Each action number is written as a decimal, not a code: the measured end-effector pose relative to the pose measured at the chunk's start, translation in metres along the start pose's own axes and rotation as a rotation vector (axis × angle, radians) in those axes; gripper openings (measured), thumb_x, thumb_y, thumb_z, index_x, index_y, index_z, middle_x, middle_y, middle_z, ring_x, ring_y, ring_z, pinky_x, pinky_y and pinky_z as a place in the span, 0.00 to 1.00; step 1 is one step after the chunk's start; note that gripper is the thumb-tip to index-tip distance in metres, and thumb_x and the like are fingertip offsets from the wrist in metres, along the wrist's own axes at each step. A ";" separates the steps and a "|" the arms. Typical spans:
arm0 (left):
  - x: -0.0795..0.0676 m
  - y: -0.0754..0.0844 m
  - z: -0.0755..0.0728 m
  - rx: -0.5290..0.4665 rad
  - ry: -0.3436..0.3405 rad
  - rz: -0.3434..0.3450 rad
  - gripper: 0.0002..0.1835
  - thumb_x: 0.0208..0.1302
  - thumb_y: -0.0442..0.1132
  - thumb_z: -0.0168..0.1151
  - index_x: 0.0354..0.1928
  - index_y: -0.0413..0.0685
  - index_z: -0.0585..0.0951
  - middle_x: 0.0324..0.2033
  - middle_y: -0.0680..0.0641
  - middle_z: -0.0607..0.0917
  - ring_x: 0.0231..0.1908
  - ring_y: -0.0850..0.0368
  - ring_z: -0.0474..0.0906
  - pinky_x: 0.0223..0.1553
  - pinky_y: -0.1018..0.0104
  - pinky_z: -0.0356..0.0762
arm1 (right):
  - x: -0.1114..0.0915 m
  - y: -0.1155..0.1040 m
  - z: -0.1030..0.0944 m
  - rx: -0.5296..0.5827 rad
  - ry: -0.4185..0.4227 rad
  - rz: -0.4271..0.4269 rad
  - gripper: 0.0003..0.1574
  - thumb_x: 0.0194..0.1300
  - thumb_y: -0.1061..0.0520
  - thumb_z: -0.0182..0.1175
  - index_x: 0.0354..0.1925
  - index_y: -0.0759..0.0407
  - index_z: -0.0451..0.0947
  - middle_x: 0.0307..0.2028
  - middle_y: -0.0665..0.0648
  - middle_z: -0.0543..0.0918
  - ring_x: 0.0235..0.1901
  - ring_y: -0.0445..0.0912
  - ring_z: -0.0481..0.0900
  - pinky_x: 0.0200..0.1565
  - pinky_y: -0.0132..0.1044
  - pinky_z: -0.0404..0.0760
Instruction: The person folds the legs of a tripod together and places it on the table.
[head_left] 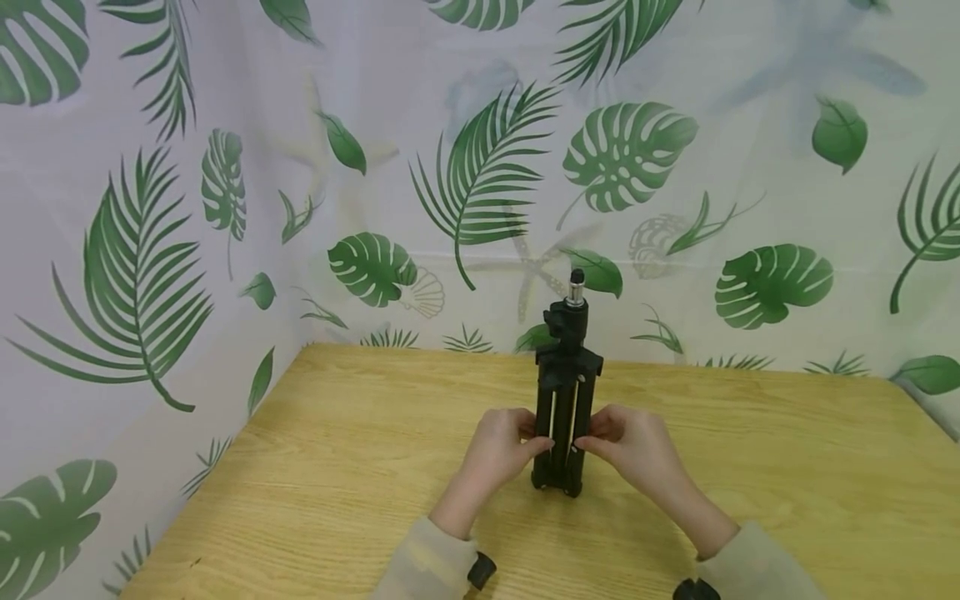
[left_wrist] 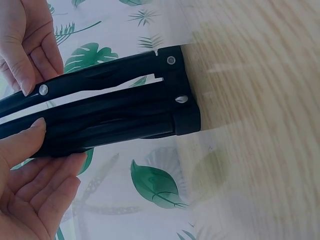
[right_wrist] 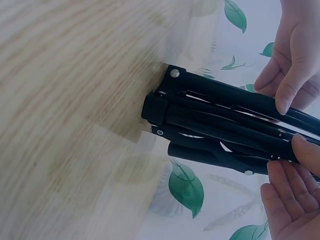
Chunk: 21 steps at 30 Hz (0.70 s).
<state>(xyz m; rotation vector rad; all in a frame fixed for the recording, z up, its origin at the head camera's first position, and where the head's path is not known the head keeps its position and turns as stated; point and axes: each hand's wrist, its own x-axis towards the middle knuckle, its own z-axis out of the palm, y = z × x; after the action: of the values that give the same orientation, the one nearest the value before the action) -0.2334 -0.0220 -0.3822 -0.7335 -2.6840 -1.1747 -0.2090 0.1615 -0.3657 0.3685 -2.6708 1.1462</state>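
Note:
A folded black light stand (head_left: 567, 392) with a silver stud and black tip stands upright at the middle of the table. My left hand (head_left: 497, 446) pinches one of its legs from the left, thumb in front and fingers behind. From the right, my right hand (head_left: 636, 446) pinches another leg the same way. In the left wrist view the legs (left_wrist: 107, 120) lie close together, with a narrow gap between two of them. Silver rivets and the hinged lower end (right_wrist: 156, 107) show in the right wrist view. Whether that end touches the wood is hard to tell.
The wooden table (head_left: 360, 433) reaches back to a white curtain (head_left: 495, 308) printed with green leaves, which also hangs along the left side. Black straps (head_left: 482, 571) sit at both wrists, by the pale sleeves (head_left: 427, 562).

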 end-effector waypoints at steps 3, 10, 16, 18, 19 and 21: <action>0.000 0.000 0.001 0.001 0.003 0.002 0.07 0.54 0.38 0.63 0.31 0.41 0.82 0.26 0.51 0.82 0.28 0.63 0.77 0.28 0.74 0.73 | -0.001 0.000 0.000 0.007 0.003 0.002 0.08 0.48 0.60 0.67 0.29 0.62 0.79 0.25 0.53 0.81 0.24 0.42 0.77 0.25 0.33 0.75; -0.001 0.001 0.002 0.026 0.002 -0.001 0.07 0.54 0.38 0.63 0.31 0.41 0.82 0.26 0.51 0.82 0.28 0.62 0.78 0.29 0.74 0.73 | -0.001 0.004 -0.002 0.039 -0.036 -0.041 0.09 0.49 0.59 0.66 0.30 0.62 0.78 0.28 0.54 0.82 0.29 0.45 0.80 0.32 0.40 0.77; -0.001 0.001 0.003 0.041 -0.006 0.021 0.06 0.55 0.38 0.62 0.31 0.41 0.81 0.26 0.51 0.82 0.29 0.62 0.78 0.31 0.73 0.73 | 0.004 0.011 -0.015 0.052 -0.171 -0.071 0.18 0.49 0.55 0.67 0.37 0.64 0.77 0.35 0.58 0.81 0.37 0.50 0.79 0.40 0.48 0.75; -0.001 0.000 0.002 0.051 -0.010 0.019 0.07 0.55 0.38 0.62 0.31 0.42 0.81 0.26 0.51 0.82 0.28 0.63 0.77 0.30 0.74 0.73 | 0.007 0.012 -0.020 0.018 -0.197 -0.077 0.21 0.49 0.55 0.66 0.40 0.66 0.76 0.37 0.60 0.80 0.39 0.53 0.78 0.41 0.49 0.74; -0.001 -0.001 0.002 0.054 -0.014 0.016 0.07 0.56 0.39 0.62 0.31 0.42 0.81 0.26 0.51 0.82 0.28 0.63 0.77 0.29 0.74 0.72 | 0.009 0.013 -0.022 0.000 -0.202 -0.087 0.22 0.50 0.55 0.66 0.41 0.67 0.76 0.37 0.61 0.80 0.39 0.54 0.78 0.41 0.49 0.74; -0.001 -0.002 0.002 0.059 -0.021 0.014 0.07 0.56 0.39 0.62 0.30 0.42 0.80 0.26 0.50 0.82 0.27 0.63 0.76 0.28 0.73 0.72 | 0.012 0.014 -0.025 -0.024 -0.197 -0.081 0.21 0.52 0.56 0.65 0.42 0.68 0.75 0.39 0.62 0.80 0.40 0.55 0.77 0.42 0.49 0.73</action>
<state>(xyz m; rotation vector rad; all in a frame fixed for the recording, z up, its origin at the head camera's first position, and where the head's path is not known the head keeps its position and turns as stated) -0.2335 -0.0222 -0.3845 -0.7579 -2.7132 -1.0861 -0.2223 0.1876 -0.3545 0.6091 -2.8045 1.1060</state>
